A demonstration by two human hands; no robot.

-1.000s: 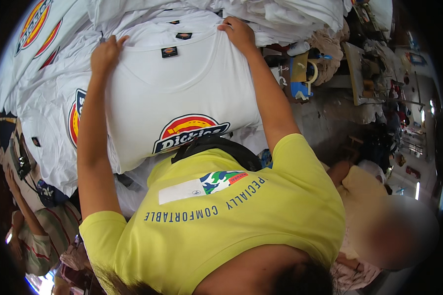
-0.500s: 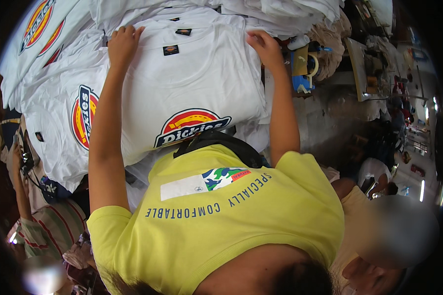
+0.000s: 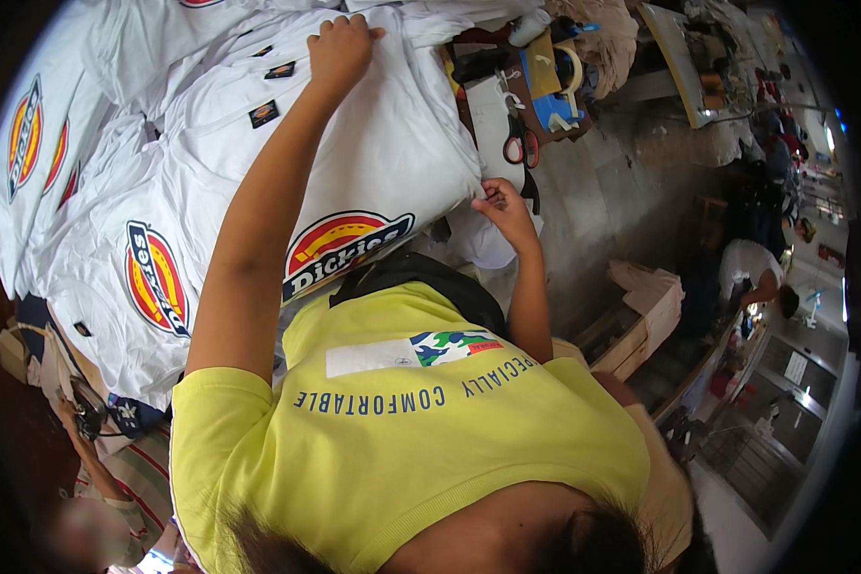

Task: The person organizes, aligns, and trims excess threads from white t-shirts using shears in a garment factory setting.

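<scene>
A white T-shirt [image 3: 392,124] with a red, yellow and navy printed emblem lies on top of a stack in front of me. My left hand [image 3: 342,53] rests on its far part, right of the dark neck label [image 3: 263,114]. The fingers there bend over the cloth with the thumb apart; their tips are partly hidden. At the shirt's right lower corner, my right hand [image 3: 509,215] pinches the edge between thumb and fingers. More white T-shirts [image 3: 115,230] with similar emblems overlap to the left.
Scissors [image 3: 520,143] with red-and-black handles lie right of the stack. Beyond them are a roll of tape [image 3: 566,72] and a blue item [image 3: 550,110]. A wooden crate [image 3: 631,335] stands at right. Another person's arm [image 3: 91,459] shows at lower left; a person [image 3: 751,273] is far right.
My left hand has slid right across the shirt. My right hand has come down from the far right part to the near right corner and pinched it. The view has shifted, revealing the scissors.
</scene>
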